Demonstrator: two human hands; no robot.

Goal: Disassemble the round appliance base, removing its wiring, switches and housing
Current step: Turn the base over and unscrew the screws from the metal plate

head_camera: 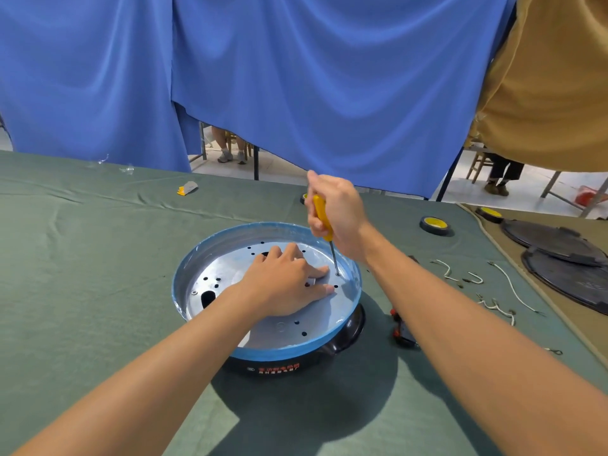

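Across the green-clothed desk (98,258), saw the round appliance base (279,366) sitting near the middle, blue rim up, silver plate (289,327) inside. Had the left hand (286,284) flat on that plate, fingers straight, and the right hand (339,215) clenched around a yellow-handled screwdriver (324,225), nearly upright, tip on a screw (338,274) near the rim.

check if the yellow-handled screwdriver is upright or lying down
Upright, nearly vertical: the right hand grips the yellow-handled screwdriver with its tip down on the round silver metal plate.
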